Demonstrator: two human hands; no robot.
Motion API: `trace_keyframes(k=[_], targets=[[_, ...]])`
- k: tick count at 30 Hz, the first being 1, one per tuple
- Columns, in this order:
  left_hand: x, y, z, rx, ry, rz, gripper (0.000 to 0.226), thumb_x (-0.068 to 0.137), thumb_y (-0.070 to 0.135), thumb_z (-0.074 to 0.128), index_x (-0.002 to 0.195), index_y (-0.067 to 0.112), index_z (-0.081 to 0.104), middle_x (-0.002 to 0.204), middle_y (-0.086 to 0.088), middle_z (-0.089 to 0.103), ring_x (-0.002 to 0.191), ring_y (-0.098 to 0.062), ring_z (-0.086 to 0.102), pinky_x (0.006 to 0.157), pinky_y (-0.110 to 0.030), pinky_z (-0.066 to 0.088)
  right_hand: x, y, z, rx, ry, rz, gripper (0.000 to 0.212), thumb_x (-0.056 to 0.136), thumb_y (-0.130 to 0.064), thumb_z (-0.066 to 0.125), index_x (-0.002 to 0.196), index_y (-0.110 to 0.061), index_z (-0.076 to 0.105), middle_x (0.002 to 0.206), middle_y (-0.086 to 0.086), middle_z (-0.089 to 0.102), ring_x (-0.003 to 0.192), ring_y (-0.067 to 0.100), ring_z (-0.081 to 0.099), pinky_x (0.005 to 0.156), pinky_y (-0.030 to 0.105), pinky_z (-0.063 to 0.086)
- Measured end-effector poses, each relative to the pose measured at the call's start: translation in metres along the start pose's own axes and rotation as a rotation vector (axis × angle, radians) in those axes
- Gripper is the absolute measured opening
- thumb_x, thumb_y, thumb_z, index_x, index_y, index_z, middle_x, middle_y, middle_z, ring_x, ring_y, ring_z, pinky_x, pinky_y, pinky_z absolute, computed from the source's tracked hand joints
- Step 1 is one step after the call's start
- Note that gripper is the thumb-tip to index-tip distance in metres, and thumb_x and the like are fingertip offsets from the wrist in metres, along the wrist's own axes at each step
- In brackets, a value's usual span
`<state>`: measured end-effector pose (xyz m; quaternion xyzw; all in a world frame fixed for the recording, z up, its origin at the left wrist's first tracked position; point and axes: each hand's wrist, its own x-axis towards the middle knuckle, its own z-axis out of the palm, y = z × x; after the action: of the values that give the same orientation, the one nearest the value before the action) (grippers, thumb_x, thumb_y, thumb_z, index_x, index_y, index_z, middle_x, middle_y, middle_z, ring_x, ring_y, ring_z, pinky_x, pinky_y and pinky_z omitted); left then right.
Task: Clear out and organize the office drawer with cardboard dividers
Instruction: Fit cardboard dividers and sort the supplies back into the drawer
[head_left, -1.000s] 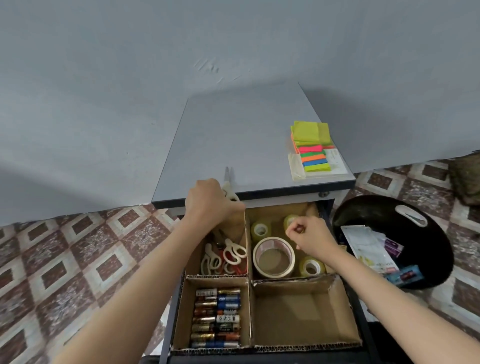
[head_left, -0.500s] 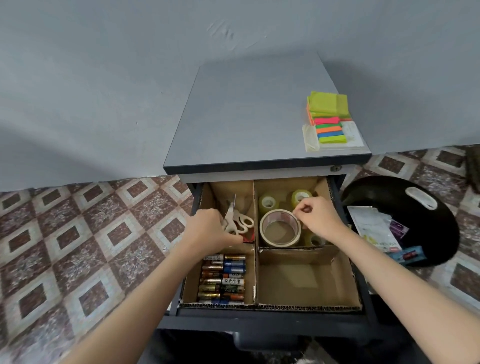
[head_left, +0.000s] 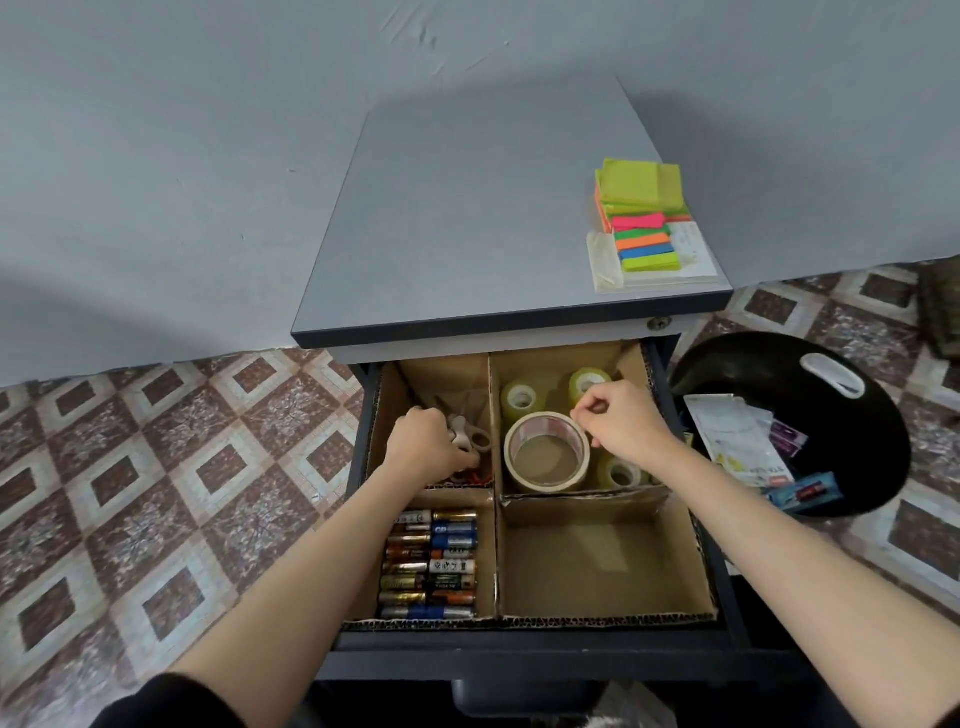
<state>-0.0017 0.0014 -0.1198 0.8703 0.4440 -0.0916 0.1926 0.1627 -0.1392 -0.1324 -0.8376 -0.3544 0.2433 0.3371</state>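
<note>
The open drawer (head_left: 519, 662) holds cardboard dividers (head_left: 496, 551) that form four compartments. My left hand (head_left: 426, 449) is down in the back-left compartment and grips the scissors (head_left: 470, 434) lying there among other pairs. Over the back-right compartment my right hand (head_left: 621, 423) hovers with curled fingers, thumb against forefinger, and I see nothing in it. Below it sits a wide tape roll (head_left: 548, 454) with small clear tape rolls (head_left: 519, 400) around it. Batteries (head_left: 431, 564) lie in rows in the front-left compartment. In the front-right compartment (head_left: 597, 561) I see only bare cardboard.
A stack of coloured sticky notes (head_left: 644, 218) lies on the right of the grey cabinet top (head_left: 467, 208). A black bin (head_left: 753, 364) with wrappers stands on the tiled floor to the right of the drawer. A grey wall runs behind.
My left hand brought the scissors down from the cabinet's front edge into the back-left compartment. The right hand stayed above the tape rolls. The view shifted back from the cabinet.
</note>
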Motion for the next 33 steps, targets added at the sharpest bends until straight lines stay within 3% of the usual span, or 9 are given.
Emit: trace_keyframes(k=[2,4,6,8,10,16,22,27,33], targets=[[0.001,-0.005,0.005,-0.033,0.065,0.026,0.044,0.081,0.037,0.069,0.113,0.009,0.058,0.107,-0.008,0.058,0.090,-0.019,0.057,0.074,-0.027,0.049,0.001,0.000,0.000,0.008,0.004,0.001,0.014,0.089,-0.012,0.059,0.077,-0.015,0.064,0.070,-0.003,0.060,0.061,0.008,0.054,0.060,0.018,0.040],[-0.002,-0.006,0.005,-0.067,0.131,0.036,0.046,0.085,0.042,0.063,0.119,0.011,0.056,0.115,-0.008,0.055,0.097,-0.021,0.057,0.076,-0.030,0.050,0.000,0.000,0.000,0.011,0.002,0.001,0.014,0.090,-0.012,0.059,0.077,-0.015,0.064,0.069,-0.004,0.059,0.061,0.007,0.054,0.060,0.018,0.040],[-0.005,-0.009,0.003,-0.088,0.187,0.028,0.038,0.088,0.047,0.057,0.095,0.011,0.064,0.095,-0.005,0.060,0.079,-0.017,0.058,0.062,-0.027,0.046,-0.001,-0.001,0.001,0.015,-0.010,0.005,0.013,0.090,-0.013,0.059,0.078,-0.014,0.064,0.070,-0.004,0.059,0.062,0.009,0.055,0.064,0.022,0.044],[-0.007,-0.013,-0.001,-0.120,0.236,0.002,0.046,0.091,0.044,0.055,0.058,0.011,0.054,0.059,-0.002,0.053,0.051,-0.014,0.048,0.048,-0.024,0.035,-0.003,-0.001,0.001,0.025,-0.022,0.014,0.013,0.090,-0.012,0.059,0.079,-0.012,0.065,0.069,-0.003,0.060,0.063,0.012,0.057,0.067,0.026,0.050],[-0.011,-0.015,-0.007,-0.151,0.260,0.012,0.053,0.093,0.037,0.053,0.048,0.010,0.046,0.047,-0.003,0.046,0.043,-0.018,0.044,0.045,-0.026,0.035,-0.006,-0.002,0.001,0.029,-0.025,0.014,0.013,0.090,-0.012,0.059,0.078,-0.011,0.065,0.067,-0.004,0.061,0.063,0.013,0.059,0.069,0.027,0.052],[-0.021,0.003,-0.021,-0.232,0.380,0.157,0.034,0.096,0.024,0.048,0.080,0.002,0.068,0.088,-0.005,0.063,0.076,-0.020,0.058,0.067,-0.036,0.049,-0.012,-0.017,-0.011,0.021,-0.001,-0.058,0.016,0.090,-0.014,0.059,0.075,-0.016,0.065,0.062,-0.009,0.056,0.058,0.002,0.051,0.063,0.018,0.040],[-0.028,0.041,-0.046,-0.313,0.438,0.329,0.014,0.092,0.016,0.053,0.095,0.013,0.067,0.089,0.004,0.061,0.078,-0.009,0.055,0.062,-0.015,0.037,-0.012,-0.043,-0.051,0.006,0.126,-0.188,0.010,0.090,-0.015,0.060,0.087,-0.012,0.069,0.079,-0.005,0.061,0.075,0.004,0.055,0.063,0.007,0.035],[-0.022,0.076,-0.069,-0.284,0.487,0.484,0.019,0.092,0.018,0.054,0.107,0.013,0.065,0.107,0.000,0.062,0.098,-0.013,0.056,0.081,-0.019,0.044,-0.010,-0.054,-0.093,-0.052,0.203,-0.246,0.012,0.088,-0.012,0.060,0.085,-0.006,0.070,0.084,0.004,0.066,0.078,0.009,0.055,0.063,0.013,0.037],[0.021,0.106,-0.102,-0.048,0.389,0.398,0.040,0.098,0.023,0.042,0.136,0.011,0.046,0.144,-0.005,0.043,0.132,-0.023,0.036,0.109,-0.032,0.028,0.012,-0.068,-0.142,-0.281,0.270,-0.264,0.013,0.086,-0.009,0.061,0.087,-0.007,0.074,0.090,0.006,0.070,0.083,0.017,0.059,0.071,0.021,0.037]])
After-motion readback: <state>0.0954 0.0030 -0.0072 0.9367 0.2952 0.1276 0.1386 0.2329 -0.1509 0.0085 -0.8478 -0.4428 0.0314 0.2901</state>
